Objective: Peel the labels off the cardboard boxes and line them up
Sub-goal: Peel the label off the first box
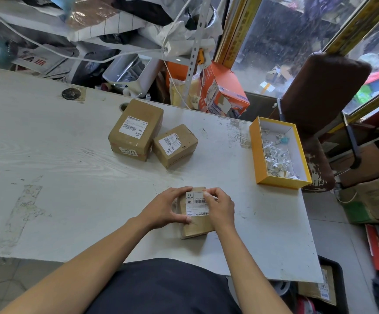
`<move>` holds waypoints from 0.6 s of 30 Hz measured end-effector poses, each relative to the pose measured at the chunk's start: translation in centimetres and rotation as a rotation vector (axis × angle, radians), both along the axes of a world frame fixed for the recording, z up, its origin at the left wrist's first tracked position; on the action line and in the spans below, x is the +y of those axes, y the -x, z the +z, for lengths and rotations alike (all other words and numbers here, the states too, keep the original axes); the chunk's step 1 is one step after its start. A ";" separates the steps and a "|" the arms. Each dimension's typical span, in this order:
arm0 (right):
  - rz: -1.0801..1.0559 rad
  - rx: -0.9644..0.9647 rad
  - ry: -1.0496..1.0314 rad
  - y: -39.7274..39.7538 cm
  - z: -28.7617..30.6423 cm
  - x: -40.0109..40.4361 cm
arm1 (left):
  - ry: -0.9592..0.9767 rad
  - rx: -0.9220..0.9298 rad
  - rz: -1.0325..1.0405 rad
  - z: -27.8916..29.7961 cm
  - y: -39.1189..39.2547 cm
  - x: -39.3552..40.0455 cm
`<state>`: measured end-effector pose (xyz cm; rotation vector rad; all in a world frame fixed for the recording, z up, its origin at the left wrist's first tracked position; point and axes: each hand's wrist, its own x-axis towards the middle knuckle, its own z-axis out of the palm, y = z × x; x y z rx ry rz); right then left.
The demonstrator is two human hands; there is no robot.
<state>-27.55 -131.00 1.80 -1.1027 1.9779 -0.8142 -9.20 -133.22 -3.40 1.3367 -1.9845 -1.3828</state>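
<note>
While my right hand (219, 206) pinches at the far right edge of the label (195, 203), thumb and forefinger drawn narrow on what looks like a lifted corner, my left hand (168, 206) curls around the left side of the small cardboard box (195, 225) to hold it steady on the table (48, 143), low in the centre of the frame. That white label otherwise lies flat on the box top, so I judge the peeling has only just started. Next I need a slow, low pull across the top toward my left hand, keeping the paper in one piece, with the left grip firm enough that the box does not slide. Farther up, at mid-frame, two more boxes wait touching each other: the larger box (136, 130) with its label intact and the smaller box (175, 145), whose label looks wrinkled. To the right stands the yellow tray (255, 155), holding crumpled white scraps (274, 155), where this label probably belongs once it is off; lining up comes after.
</note>
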 end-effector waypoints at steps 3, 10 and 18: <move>0.001 0.011 0.000 0.0 0.0 0.0 | 0.005 -0.005 -0.001 0.1 0.0 0.0; 0.007 0.018 -0.005 0.0 0.1 0.0 | 0.007 -0.009 -0.001 0.1 0.0 0.0; 0.003 0.020 0.000 0.0 0.1 0.1 | 0.003 -0.005 0.000 0.0 0.0 0.0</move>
